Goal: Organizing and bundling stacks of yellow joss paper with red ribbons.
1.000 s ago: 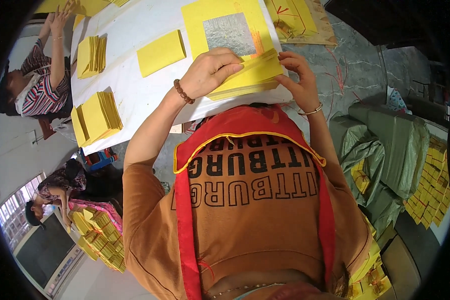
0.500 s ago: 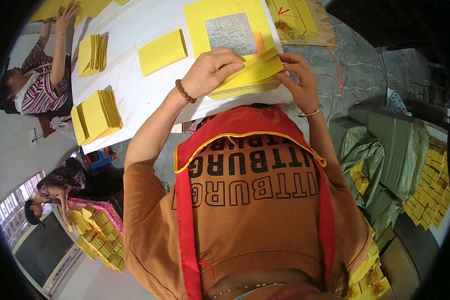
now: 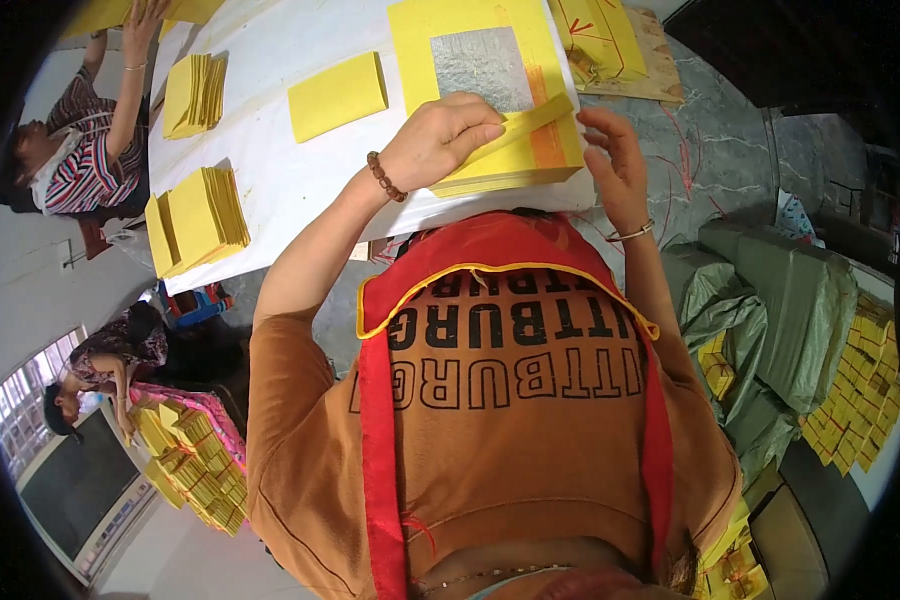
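Observation:
At the table's near edge lies a stack of yellow paper sheets [image 3: 560,148]. Its top carries a silver foil square [image 3: 480,68] and an orange band. My left hand [image 3: 445,140] is closed on a folded yellow paper [image 3: 530,118], which slants up to the right over the stack as a narrow strip. My thumb presses along its near side. Just off the stack's right side is my right hand [image 3: 618,165], fingers apart and slightly bent, with nothing visible in it.
A folded yellow bundle [image 3: 338,95] lies on the white-covered table [image 3: 260,130]. Two more bundles [image 3: 195,95] stand along its left side. Another person [image 3: 90,150] works at the far left, and a second one [image 3: 120,350] behind. Tied yellow packs [image 3: 600,45] sit beyond the right edge.
My right hand has let go of the paper's right end and moved off to the right. The folded part now looks narrower, baring the orange band. My left hand keeps its hold.

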{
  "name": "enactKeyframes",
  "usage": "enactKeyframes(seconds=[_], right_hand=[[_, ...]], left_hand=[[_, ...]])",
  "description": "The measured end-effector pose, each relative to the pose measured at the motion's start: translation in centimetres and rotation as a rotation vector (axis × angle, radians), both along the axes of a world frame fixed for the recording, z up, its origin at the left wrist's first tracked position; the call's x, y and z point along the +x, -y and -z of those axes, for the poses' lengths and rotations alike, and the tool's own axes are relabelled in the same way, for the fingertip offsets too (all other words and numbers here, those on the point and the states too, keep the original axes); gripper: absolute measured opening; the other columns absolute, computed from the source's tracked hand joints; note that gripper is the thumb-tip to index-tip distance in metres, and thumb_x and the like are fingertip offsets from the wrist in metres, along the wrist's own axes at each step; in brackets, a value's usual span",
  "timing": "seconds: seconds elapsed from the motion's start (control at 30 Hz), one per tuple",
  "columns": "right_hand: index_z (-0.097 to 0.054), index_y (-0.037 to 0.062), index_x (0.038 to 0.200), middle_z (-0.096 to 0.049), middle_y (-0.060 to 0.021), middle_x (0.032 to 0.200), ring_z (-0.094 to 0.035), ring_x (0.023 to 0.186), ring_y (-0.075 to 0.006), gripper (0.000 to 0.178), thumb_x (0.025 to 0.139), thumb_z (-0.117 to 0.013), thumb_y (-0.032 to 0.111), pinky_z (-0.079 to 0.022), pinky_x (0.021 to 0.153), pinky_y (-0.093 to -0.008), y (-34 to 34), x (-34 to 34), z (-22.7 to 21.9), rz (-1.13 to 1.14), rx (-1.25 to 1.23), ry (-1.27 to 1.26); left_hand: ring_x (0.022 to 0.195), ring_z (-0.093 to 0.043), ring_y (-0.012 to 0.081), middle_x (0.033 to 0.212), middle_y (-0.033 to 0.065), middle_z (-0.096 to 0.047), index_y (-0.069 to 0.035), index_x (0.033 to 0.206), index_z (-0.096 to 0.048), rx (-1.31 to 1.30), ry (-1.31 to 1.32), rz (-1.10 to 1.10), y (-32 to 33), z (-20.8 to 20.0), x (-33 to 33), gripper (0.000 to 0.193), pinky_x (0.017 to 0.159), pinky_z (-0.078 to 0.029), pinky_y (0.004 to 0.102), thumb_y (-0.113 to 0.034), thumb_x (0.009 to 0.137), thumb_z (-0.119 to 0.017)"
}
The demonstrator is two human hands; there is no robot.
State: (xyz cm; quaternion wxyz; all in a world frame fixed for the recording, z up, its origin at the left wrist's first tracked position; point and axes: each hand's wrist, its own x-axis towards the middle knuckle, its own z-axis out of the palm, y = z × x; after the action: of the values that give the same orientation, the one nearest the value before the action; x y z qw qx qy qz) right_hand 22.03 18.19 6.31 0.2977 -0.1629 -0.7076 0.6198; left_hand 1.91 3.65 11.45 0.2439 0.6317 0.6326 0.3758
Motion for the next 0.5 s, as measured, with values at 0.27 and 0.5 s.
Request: enactKeyframes(seconds=[0.27, 0.5], right_hand=[[-0.049, 0.0086, 0.119, -0.046, -0.0072, 0.126, -0.032, 0.127, -0.0226, 0.053, 0.069, -0.068, 0.008, -0.028, 0.102, -0.0325, -1.4, -3.9, -1.7, -0.212, 0.209, 0.107], [-0.054, 0.0080, 0.114, -0.050, -0.0042, 0.122, -0.031, 0.128, -0.0234, 0.049, 0.067, -0.065, -0.001, -0.028, 0.102, -0.0335, -2.4, -4.4, -0.3, -0.298, 0.254, 0.097]], left_hand=[[0.079, -0.054, 0.0234, 0.084, 0.0116, -0.057, 0.002, 0.089, -0.058, 0.024, -0.042, 0.011, 0.1, 0.1, 0.2, 0.017, 0.071, -0.044, 0.0306, -0.014, 0.087, -0.052], [0.099, -0.048, 0.0300, 0.109, 0.0133, -0.053, -0.007, 0.124, -0.043, 0.089, -0.386, -0.010, 1.9, -2.2, 1.2, 0.055, 0.085, -0.035, 0.0389, -0.033, 0.078, -0.061]])
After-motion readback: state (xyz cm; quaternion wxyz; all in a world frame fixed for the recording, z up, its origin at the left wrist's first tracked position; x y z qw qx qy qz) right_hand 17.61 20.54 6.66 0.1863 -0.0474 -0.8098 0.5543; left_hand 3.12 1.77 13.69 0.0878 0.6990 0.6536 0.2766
